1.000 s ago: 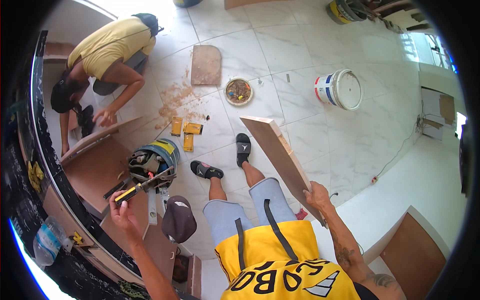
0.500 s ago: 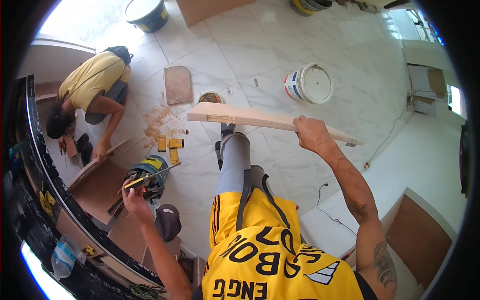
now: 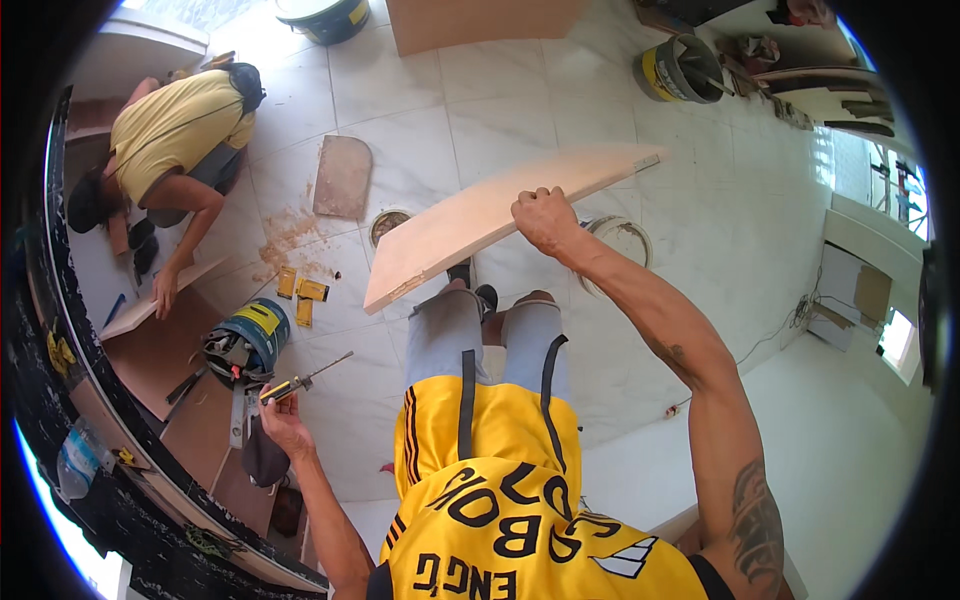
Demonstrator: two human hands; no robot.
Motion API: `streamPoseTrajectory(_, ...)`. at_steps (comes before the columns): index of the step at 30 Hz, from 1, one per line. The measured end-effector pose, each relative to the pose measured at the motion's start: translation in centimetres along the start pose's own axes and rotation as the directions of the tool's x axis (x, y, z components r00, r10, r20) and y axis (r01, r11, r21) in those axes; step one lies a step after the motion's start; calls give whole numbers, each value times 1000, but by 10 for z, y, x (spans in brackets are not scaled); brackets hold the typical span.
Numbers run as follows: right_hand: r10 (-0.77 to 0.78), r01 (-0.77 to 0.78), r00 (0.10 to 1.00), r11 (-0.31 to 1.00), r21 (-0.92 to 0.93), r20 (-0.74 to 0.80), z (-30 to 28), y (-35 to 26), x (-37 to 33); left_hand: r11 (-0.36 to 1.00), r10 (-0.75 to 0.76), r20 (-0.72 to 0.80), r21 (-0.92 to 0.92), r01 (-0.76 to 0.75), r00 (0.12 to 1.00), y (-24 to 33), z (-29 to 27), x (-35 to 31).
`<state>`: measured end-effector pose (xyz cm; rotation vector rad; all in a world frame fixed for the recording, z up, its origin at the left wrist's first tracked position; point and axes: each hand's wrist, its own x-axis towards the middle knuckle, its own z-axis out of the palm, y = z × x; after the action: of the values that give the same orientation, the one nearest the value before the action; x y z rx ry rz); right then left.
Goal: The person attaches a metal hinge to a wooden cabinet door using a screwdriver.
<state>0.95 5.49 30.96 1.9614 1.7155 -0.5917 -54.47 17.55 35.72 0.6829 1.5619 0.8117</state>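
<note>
My right hand grips the edge of a flat wooden panel, held up in front of my legs. The panel is pale pinkish brown and tilted, its broad face showing. In my left hand is a screwdriver with a yellow and black handle, its long shaft pointing away to the right. Close beyond that hand stands a blue bucket full of tools. Partly hidden behind the panel and my right forearm is a white bucket.
A co-worker in a yellow shirt crouches at the left, one hand on a board. Yellow pieces, sawdust, a round-cornered board and a small round container lie on the tiles. A dark bucket stands far right.
The panel has swung and tilted, its right end now farther away and more of its face visible. My right hand has moved left. My view has turned; the screwdriver stays in my left hand.
</note>
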Motion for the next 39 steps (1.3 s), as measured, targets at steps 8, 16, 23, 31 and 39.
streamPoseTrajectory(8, -268, 272, 962, 953, -133, 48, 13, 68, 75, 972, 98, -218, -187, -140, 971, -23, 105, -55)
streamPoseTrajectory(16, -385, 422, 898, 892, -164, 214, 63, 88, 153, 867, 154, -562, -318, -384, 813, -70, 240, -114)
streamPoseTrajectory(23, -534, 555, 832, 805, -210, 151, 108, 105, 193, 734, 121, -706, -409, -542, 697, -151, 360, -86)
streamPoseTrajectory(31, -611, 637, 770, 753, -167, 183, 133, 102, 198, 725, 276, -649, -344, -597, 709, -224, 409, -25)
streamPoseTrajectory(39, -679, 682, 726, 692, -236, 109, 171, 90, 192, 698, 385, -666, -241, -674, 638, -264, 403, 9)
